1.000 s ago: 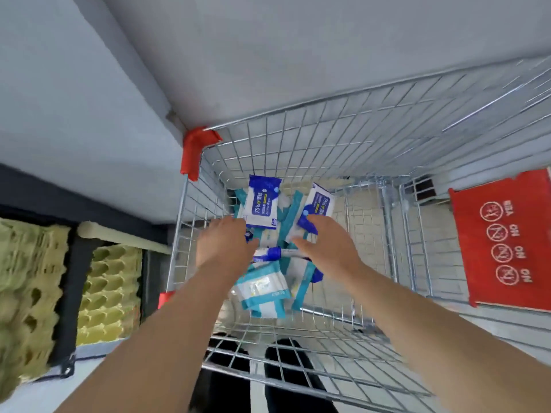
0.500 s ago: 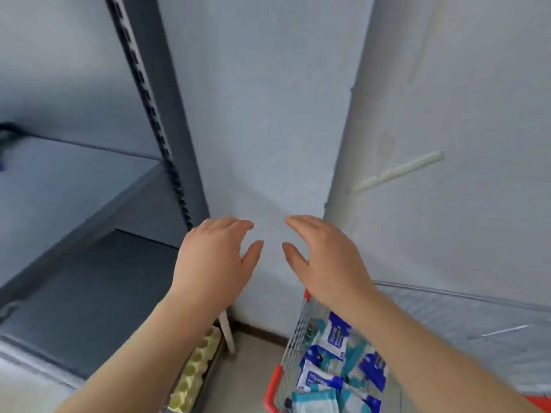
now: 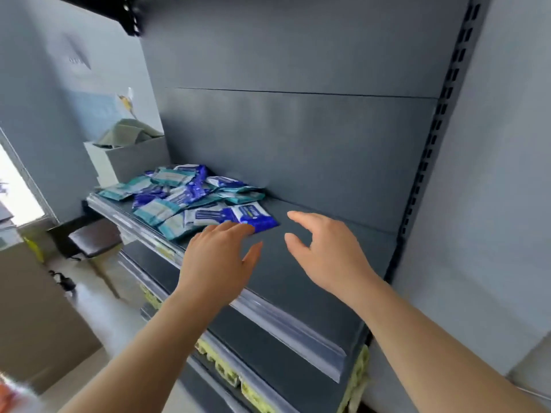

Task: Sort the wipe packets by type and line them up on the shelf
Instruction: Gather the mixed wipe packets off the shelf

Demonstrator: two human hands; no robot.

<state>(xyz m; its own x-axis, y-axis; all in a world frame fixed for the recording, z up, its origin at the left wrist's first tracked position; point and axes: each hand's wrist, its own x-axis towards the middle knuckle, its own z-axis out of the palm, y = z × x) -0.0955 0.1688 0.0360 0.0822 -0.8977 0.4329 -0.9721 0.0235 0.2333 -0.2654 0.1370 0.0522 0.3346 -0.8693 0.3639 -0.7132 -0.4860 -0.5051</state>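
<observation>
A loose pile of wipe packets (image 3: 179, 195), some teal and some dark blue, lies on the left half of the dark grey shelf (image 3: 313, 281). The nearest blue packet (image 3: 250, 217) sits at the pile's right edge. My left hand (image 3: 220, 257) hovers over the shelf with straight fingers, its fingertips just at that blue packet. Empty and with relaxed, spread fingers, my right hand (image 3: 325, 251) is held above the bare right half of the shelf.
The shelf's front edge has a clear price rail (image 3: 286, 326). Yellow egg trays (image 3: 232, 374) fill the shelf below. A grey box (image 3: 128, 162) with cloth stands past the shelf's left end. A stool (image 3: 92, 239) stands on the floor at left.
The view swung up from the shopping cart of packets to the shelf. Both hands left the cart empty and now reach out over the shelf beside the pile.
</observation>
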